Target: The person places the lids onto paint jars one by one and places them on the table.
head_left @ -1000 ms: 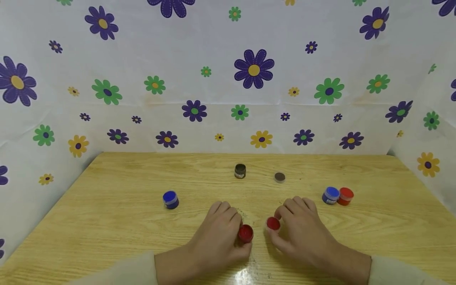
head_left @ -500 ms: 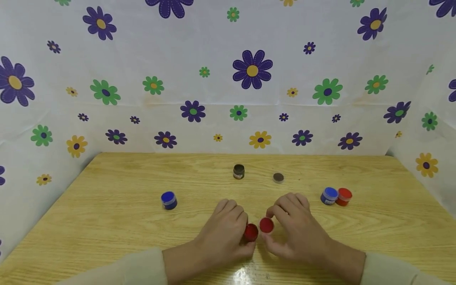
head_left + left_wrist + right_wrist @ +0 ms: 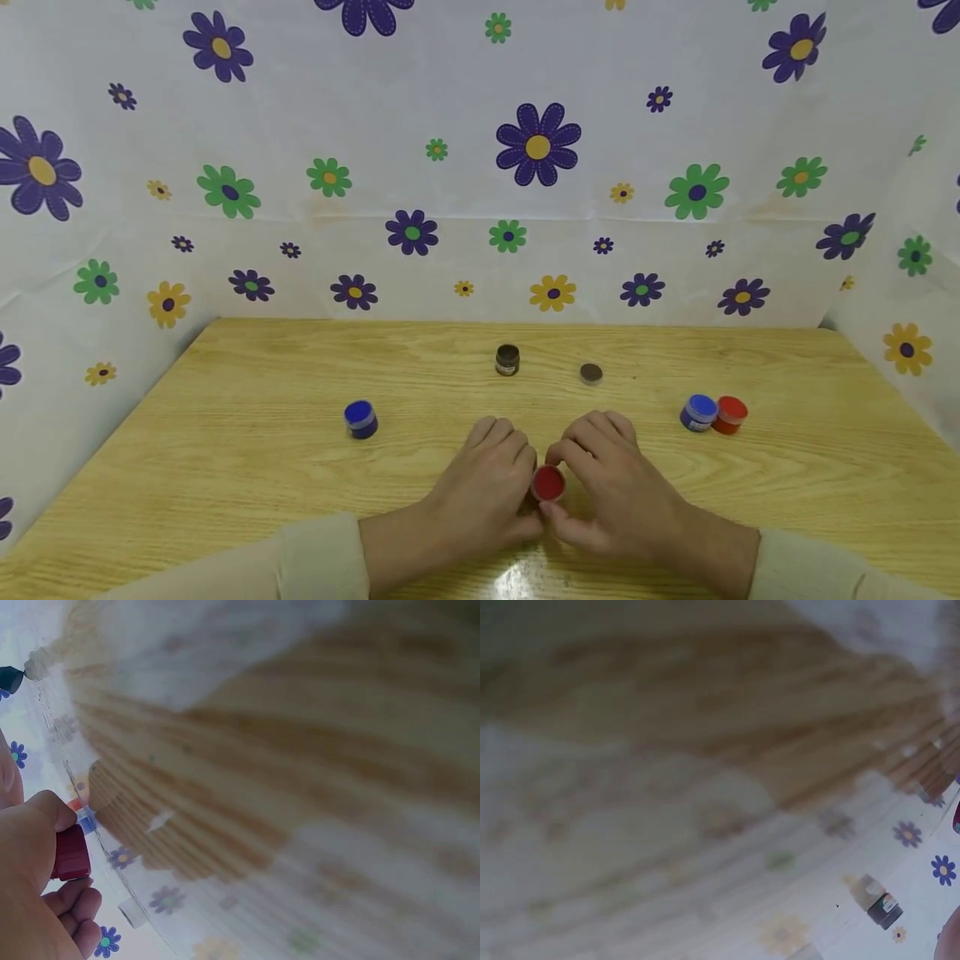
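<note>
Both hands meet at a small red paint jar near the front middle of the table. My left hand [image 3: 487, 483] grips the jar [image 3: 71, 853] between thumb and fingers. In the head view, that jar is mostly hidden beneath its round lid [image 3: 548, 482], whose face is red. My right hand [image 3: 615, 492] pinches this lid at its edge, over the jar's mouth. Whether the lid is seated cannot be told. Only a sliver of the right hand [image 3: 949, 937] enters the right wrist view.
Behind the hands stand an open dark jar [image 3: 507, 360] and a loose dark lid [image 3: 591, 373]. A lidded blue jar [image 3: 361, 419] is at left. Another blue jar [image 3: 698, 412] and a bright red jar [image 3: 730, 414] stand side by side at right. Flowered cloth [image 3: 450, 167] encloses the table.
The hands have come together. My right hand has brought the lid leftward over the red jar, while my left hand has shifted the jar slightly right. The jar's open mouth is now covered.
</note>
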Demonstrator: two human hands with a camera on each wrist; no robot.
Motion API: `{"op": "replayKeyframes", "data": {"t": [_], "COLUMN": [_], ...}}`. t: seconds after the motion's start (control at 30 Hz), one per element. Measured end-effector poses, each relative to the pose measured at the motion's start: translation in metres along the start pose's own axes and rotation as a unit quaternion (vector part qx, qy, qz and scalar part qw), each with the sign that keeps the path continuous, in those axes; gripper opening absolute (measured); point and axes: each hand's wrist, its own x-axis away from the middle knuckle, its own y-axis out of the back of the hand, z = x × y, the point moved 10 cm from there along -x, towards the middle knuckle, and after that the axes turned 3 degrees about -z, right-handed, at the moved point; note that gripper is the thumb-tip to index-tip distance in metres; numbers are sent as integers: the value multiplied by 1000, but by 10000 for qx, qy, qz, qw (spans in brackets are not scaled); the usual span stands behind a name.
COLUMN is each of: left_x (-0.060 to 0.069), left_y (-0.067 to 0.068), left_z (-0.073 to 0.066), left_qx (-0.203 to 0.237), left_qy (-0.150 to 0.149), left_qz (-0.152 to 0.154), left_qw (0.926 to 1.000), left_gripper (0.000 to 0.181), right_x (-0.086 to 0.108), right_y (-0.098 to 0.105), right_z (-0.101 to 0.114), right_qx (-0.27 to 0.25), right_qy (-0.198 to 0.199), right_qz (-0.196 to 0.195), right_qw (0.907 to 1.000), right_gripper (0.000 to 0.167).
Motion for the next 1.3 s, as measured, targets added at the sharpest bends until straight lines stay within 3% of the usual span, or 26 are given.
{"op": "replayKeyframes", "data": {"t": [0.43,0.7,1.07,1.3], "left_x": [0,0,0,0], "left_y": [3,4,6,7], "left_z": [-2,-1,-6,-10], "left_qx": [-113,-39,-175,-108], "left_qy": [-99,-74,-258,-382], "left_qz": [-214,-215,-422,-398], "left_qw": [9997,9997,9986,9984], "left_gripper": [36,35,39,38], "right_x": [-1,-1,0,0], "right_y": [-2,-1,-1,-1], "right_z": [6,5,4,4], "right_qx": [64,98,255,311], "right_qy": [206,152,75,50], "right_qz": [-49,-70,-96,-126], "right_qw": [9998,9998,9996,9994], "right_gripper": [31,31,36,40]}}
